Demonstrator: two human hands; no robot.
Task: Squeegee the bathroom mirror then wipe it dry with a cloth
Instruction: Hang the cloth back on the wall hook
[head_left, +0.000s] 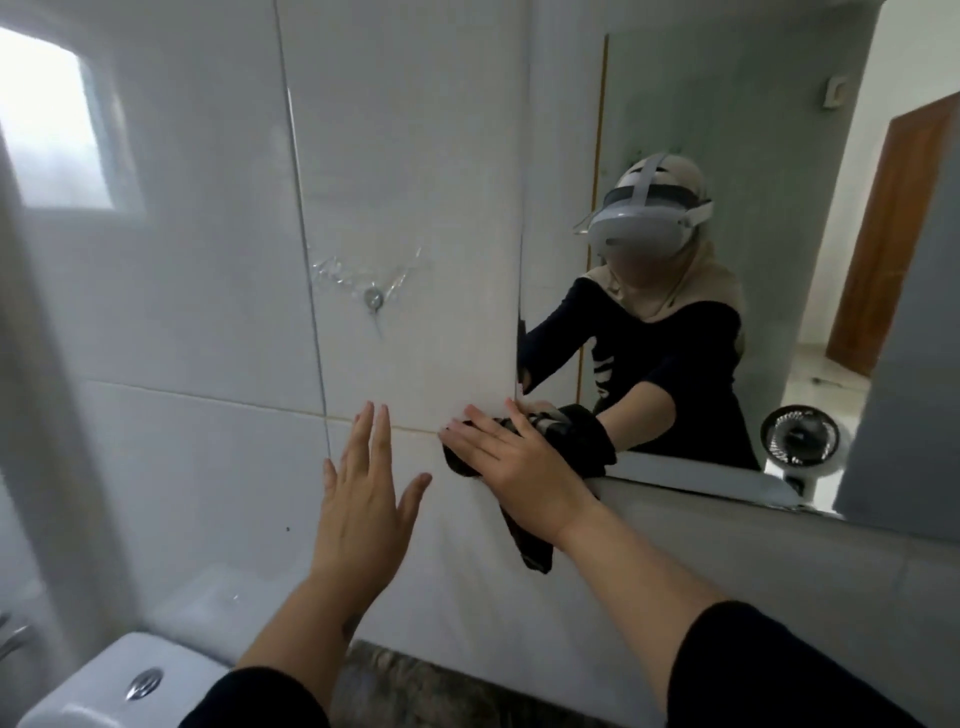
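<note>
The mirror (727, 130) fills the upper right, its bottom left corner near the middle of the view. A black cloth (587, 441) with a light pattern is pressed against that corner and spills onto the white wall tile; one end hangs down below my palm. My right hand (514, 462) lies flat on the cloth, fingers spread and pointing up-left. My left hand (363, 488) is open with its fingers apart, held against or just off the wall tile to the left of the cloth, holding nothing. No squeegee is visible.
White wall tiles (208, 312) cover the left, with a metal wall fitting (373, 298) above my hands. A white toilet cistern (119, 680) with a flush button sits at the bottom left. A dark stone counter edge (415, 680) runs below. The mirror reflects a fan and a wooden door.
</note>
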